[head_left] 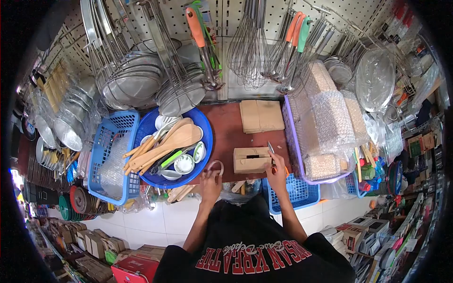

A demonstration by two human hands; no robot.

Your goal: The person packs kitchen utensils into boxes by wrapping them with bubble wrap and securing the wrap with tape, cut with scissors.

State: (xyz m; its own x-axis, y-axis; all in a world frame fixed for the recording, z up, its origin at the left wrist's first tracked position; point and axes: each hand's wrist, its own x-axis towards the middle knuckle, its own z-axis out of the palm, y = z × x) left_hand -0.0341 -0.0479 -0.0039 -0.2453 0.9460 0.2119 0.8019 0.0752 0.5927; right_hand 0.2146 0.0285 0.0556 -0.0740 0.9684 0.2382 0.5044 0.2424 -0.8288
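Since the cardboard box (245,166) lies long axis left-to-right between hands, I've got the right hand (278,169) nearer, curled round scissors (270,147) at its right end, left hand (211,185) pinching a tape-like ring (222,166).

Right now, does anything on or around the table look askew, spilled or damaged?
The box on the table has a dark gap in its top, so it looks not fully closed. Wooden spoons overhang the basin. Nothing looks spilled.
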